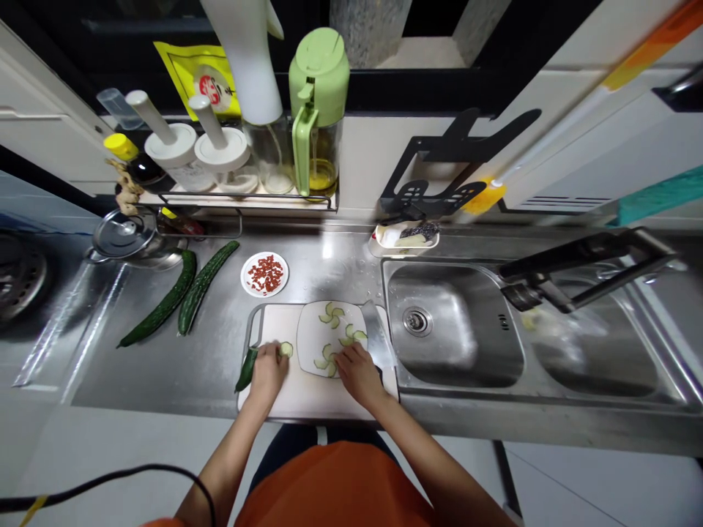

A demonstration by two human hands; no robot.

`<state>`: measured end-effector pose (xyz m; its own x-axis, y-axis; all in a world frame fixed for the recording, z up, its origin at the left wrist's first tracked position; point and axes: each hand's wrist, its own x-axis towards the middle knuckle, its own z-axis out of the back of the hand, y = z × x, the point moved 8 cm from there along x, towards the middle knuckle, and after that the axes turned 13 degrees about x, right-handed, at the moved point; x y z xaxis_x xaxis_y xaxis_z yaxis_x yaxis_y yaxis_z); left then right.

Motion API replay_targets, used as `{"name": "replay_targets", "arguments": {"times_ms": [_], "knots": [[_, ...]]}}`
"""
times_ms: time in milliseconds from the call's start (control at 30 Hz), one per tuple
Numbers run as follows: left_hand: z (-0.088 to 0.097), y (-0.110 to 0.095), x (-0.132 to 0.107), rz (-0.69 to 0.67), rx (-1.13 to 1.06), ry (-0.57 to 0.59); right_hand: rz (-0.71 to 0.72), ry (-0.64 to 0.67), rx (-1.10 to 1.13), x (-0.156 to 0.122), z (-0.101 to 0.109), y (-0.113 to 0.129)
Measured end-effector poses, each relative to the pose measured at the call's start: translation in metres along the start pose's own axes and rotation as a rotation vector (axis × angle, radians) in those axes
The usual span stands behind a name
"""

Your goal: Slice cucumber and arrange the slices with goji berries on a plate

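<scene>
My left hand [267, 372] is closed at the left of the white cutting board [307, 399], its fingertips on cucumber slices [286, 350]. Left of that hand lies a cut cucumber piece [247, 370]. On the board rests a white plate [307, 329], where thin half-round cucumber slices [332, 315] form small pinwheel groups. Over the plate's lower right, the fingers of my right hand [358, 372] are pinched together at a cucumber slice, mostly hidden beneath them. A cleaver [378, 335] lies along the board's right side, its handle partly behind my right hand.
Two whole cucumbers [165, 307] lie to the left. Behind the board stands a small white dish [244, 282] of chopped red bits. A double sink [455, 373] with a dark faucet [549, 274] is on the right. Seasoning jars [222, 150] and an oil jug [318, 110] line a rack.
</scene>
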<state>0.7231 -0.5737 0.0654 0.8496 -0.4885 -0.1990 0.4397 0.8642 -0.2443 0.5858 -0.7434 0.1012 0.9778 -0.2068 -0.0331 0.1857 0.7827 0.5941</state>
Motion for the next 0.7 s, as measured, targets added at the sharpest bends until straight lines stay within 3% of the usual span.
{"name": "replay_targets", "arguments": {"times_ms": [267,433,700], "knots": [[0.004,-0.001,0.007,0.075,0.048,0.112,0.000,0.016,0.012,-0.002,0.000,0.008],[0.009,-0.004,0.009,0.076,0.037,0.122,0.003,0.008,0.026,-0.002,0.001,0.010],[0.011,0.001,0.003,0.122,-0.183,0.163,-0.002,-0.017,0.139,-0.002,0.007,0.012]]}}
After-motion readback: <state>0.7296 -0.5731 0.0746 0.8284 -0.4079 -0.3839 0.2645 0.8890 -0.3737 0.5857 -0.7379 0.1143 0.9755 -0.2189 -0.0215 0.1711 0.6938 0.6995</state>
